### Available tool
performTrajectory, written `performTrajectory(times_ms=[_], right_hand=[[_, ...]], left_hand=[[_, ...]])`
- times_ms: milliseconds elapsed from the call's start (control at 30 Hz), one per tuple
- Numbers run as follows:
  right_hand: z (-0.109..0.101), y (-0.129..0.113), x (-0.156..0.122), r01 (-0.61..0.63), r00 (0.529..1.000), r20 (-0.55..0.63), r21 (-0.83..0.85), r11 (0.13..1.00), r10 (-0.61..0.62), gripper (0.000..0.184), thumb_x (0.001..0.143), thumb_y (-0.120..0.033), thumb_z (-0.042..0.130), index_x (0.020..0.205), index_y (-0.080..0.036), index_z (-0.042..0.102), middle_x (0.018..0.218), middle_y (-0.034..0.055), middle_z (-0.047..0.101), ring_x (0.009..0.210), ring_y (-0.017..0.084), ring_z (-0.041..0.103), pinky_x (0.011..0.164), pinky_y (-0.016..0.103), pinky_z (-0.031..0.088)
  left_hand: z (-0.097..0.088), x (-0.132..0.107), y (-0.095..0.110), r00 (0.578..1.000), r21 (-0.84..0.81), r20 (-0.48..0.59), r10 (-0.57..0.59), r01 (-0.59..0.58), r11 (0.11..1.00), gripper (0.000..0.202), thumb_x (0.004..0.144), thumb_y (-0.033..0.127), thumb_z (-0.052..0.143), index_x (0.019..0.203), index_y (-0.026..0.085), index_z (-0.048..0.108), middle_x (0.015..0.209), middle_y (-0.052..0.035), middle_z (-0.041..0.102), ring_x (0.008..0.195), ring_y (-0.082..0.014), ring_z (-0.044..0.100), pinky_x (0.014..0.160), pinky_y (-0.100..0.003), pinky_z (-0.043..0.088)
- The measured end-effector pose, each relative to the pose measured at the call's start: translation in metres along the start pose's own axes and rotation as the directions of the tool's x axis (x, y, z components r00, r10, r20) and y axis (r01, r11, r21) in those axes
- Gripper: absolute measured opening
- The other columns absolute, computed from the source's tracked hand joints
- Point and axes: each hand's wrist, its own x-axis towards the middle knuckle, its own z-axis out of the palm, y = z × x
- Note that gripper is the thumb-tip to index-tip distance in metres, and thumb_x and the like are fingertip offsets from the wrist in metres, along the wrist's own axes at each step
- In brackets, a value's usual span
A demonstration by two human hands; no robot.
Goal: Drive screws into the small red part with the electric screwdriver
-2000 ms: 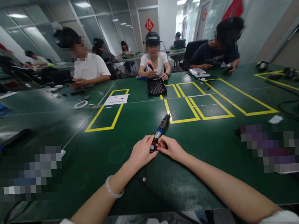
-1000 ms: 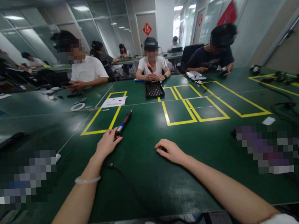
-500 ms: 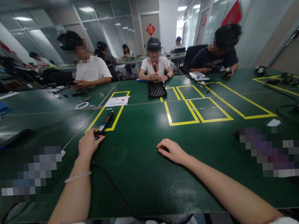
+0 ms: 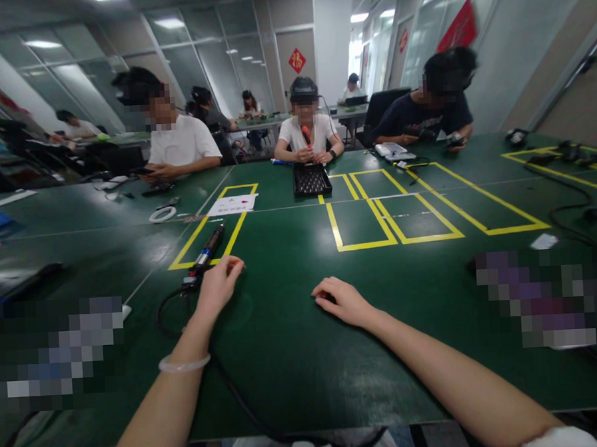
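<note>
An electric screwdriver [image 4: 210, 247] with a dark and silver body lies on the green table, its tip pointing away from me. Its black cable loops back at its near end. My left hand [image 4: 220, 284] is just right of the tool's rear end, fingers loosely bent and not gripping it; a small red spot shows at the fingertips, too small to make out. My right hand [image 4: 343, 301] rests on the tabletop, empty, with relaxed fingers slightly curled and the thumb a little apart.
Yellow tape [image 4: 367, 245] marks rectangles on the table [image 4: 286, 371]. A paper sheet [image 4: 233, 204] lies beyond the screwdriver. Across from me a person [image 4: 306, 130] holds a red-handled tool over a black tray [image 4: 312, 181]. Blurred-out items lie at both sides.
My left hand has let go of the electric screwdriver and moved right, off its rear end. The screwdriver stays lying on the table. My right hand has not moved.
</note>
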Motion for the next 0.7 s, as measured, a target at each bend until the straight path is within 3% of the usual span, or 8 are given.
performTrajectory(times_ms=[100, 200, 300, 400, 500, 700], right_hand=[[0.000, 0.000, -0.001, -0.010, 1.000, -0.006, 0.033, 0.999, 0.010, 0.014, 0.088, -0.017, 0.057, 0.101, -0.021, 0.061, 0.087, 0.0028, 0.063, 0.085, 0.018, 0.057, 0.076, 0.029, 0.044], [0.000, -0.003, -0.002, -0.022, 1.000, -0.002, 0.139, 0.990, 0.022, 0.024, 0.088, -0.016, 0.055, 0.112, -0.022, 0.055, 0.088, 0.0014, 0.064, 0.081, 0.016, 0.059, 0.076, 0.028, 0.045], [0.001, -0.005, -0.002, -0.019, 1.000, 0.007, 0.247, 0.969, 0.018, 0.037, 0.088, -0.019, 0.057, 0.123, -0.022, 0.046, 0.088, -0.0001, 0.064, 0.075, 0.014, 0.060, 0.072, 0.026, 0.046], [0.002, -0.007, -0.002, 0.004, 1.000, 0.010, 0.263, 0.965, -0.007, 0.029, 0.089, -0.019, 0.056, 0.116, -0.021, 0.050, 0.087, 0.0003, 0.063, 0.074, 0.013, 0.059, 0.070, 0.025, 0.046], [0.002, -0.008, -0.002, 0.007, 1.000, 0.011, 0.243, 0.970, -0.010, 0.013, 0.090, -0.020, 0.055, 0.102, -0.020, 0.056, 0.086, 0.0011, 0.063, 0.076, 0.014, 0.058, 0.071, 0.025, 0.045], [0.000, -0.007, -0.001, -0.030, 0.999, -0.031, 0.272, 0.962, 0.040, 0.011, 0.088, -0.020, 0.056, 0.099, -0.019, 0.055, 0.082, 0.0002, 0.061, 0.071, 0.013, 0.057, 0.066, 0.023, 0.044]], left_hand=[[0.008, -0.012, 0.049, 0.969, -0.276, 0.182, 0.170, -0.115, 0.954, 0.041, 0.091, 0.048, 0.037, 0.107, 0.019, 0.060, 0.085, -0.0029, 0.066, 0.082, -0.0172, 0.062, 0.078, -0.028, 0.045], [0.011, -0.027, 0.088, 0.889, -0.447, 0.331, 0.316, -0.147, 0.882, 0.045, 0.094, 0.044, 0.033, 0.122, 0.018, 0.056, 0.084, -0.0026, 0.063, 0.079, -0.0148, 0.059, 0.077, -0.027, 0.045], [0.018, -0.040, 0.108, 0.797, -0.554, 0.450, 0.404, -0.106, 0.826, 0.049, 0.095, 0.042, 0.033, 0.137, 0.019, 0.043, 0.084, -0.0016, 0.059, 0.077, -0.0134, 0.056, 0.076, -0.027, 0.045], [0.030, -0.049, 0.110, 0.735, -0.602, 0.507, 0.450, -0.072, 0.796, 0.053, 0.095, 0.042, 0.035, 0.143, 0.021, 0.034, 0.086, -0.0015, 0.058, 0.077, -0.0130, 0.055, 0.075, -0.027, 0.046], [0.039, -0.053, 0.107, 0.720, -0.630, 0.512, 0.468, -0.055, 0.774, 0.053, 0.095, 0.042, 0.034, 0.144, 0.021, 0.032, 0.086, -0.0015, 0.058, 0.079, -0.0135, 0.056, 0.077, -0.029, 0.046], [0.036, -0.052, 0.105, 0.772, -0.613, 0.451, 0.447, -0.096, 0.784, 0.044, 0.096, 0.037, 0.032, 0.135, 0.020, 0.042, 0.093, -0.0029, 0.063, 0.089, -0.0153, 0.060, 0.087, -0.030, 0.044]])
